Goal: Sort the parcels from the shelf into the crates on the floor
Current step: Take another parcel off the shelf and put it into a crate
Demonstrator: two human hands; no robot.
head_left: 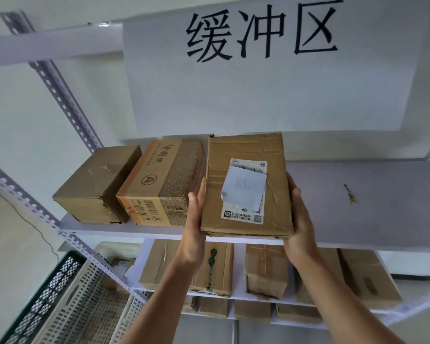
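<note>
A flat cardboard parcel (pixel 243 150) with a white shipping label and a handwritten paper note sits at the front of the upper shelf board (pixel 358 207). Its near edge overhangs the board's front. My left hand (pixel 194 219) presses flat against the parcel's left side, fingers straight and pointing up. My right hand (pixel 299 219) lies along its right side, fingers nearly straight; its thumb is hidden. Left of the parcel stand a box marked "A" (pixel 159 180) and a plain brown box (pixel 97 184).
A lower shelf holds several cardboard parcels (pixel 266 266), with more below. At the lower left, on the floor, are a white perforated crate (pixel 90 306) and a dark green crate (pixel 42 301). A large paper sign (pixel 258 83) hangs above. Perforated metal uprights (pixel 67 100) frame the left.
</note>
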